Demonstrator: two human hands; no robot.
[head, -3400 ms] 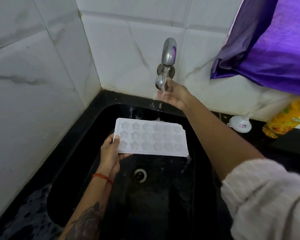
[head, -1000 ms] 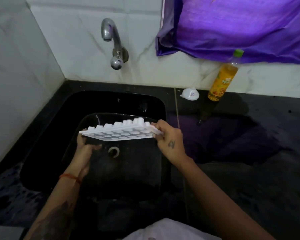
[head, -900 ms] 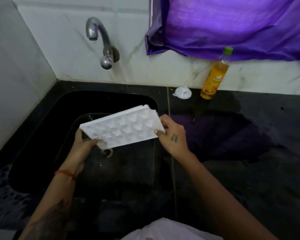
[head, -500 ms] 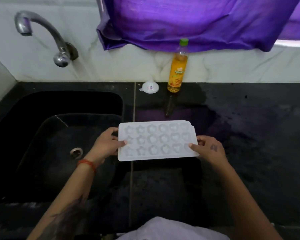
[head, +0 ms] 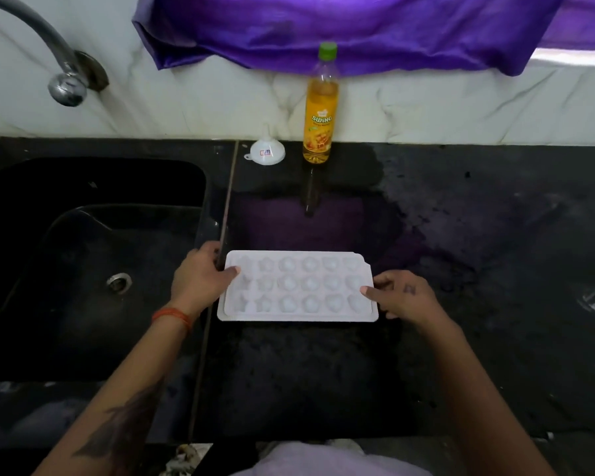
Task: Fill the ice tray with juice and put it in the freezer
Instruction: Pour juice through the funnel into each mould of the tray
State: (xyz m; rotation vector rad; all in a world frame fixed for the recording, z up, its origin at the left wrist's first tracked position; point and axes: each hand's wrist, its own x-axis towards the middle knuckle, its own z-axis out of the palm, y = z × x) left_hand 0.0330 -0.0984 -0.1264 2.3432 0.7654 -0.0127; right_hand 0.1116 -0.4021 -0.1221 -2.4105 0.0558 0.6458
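A curved metal tap (head: 61, 68) juts from the white marble-veined wall (head: 193, 101) at ten o'clock. Below it a glossy black sink (head: 83, 255) is sunk into the dark counter (head: 461, 269), a round steel drain (head: 118, 282) at its floor. A thin seam runs down the counter just right of the sink.

The left hand (head: 200, 281), an orange thread at its wrist and a tattoo on the forearm, grips the left short edge of the ice tray (head: 298, 286), thumb curled over the rim and fingers tucked behind. The tray is white plastic, rectangular with one notched corner, cavities up and level at the centre of view, over the counter just right of the sink; its star and rounded moulds look empty. Whether it rests on the stone I cannot tell.

At twelve o'clock, against the wall, a small white funnel (head: 267, 153) sits mouth down, and just right of it a juice bottle (head: 321, 108) stands upright, green cap on, orange liquid inside. Purple cloth (head: 358, 29) hangs above.

The right hand (head: 402, 295) pinches the tray's right short edge, fingers loosely bent. The counter beyond is speckled and shiny.
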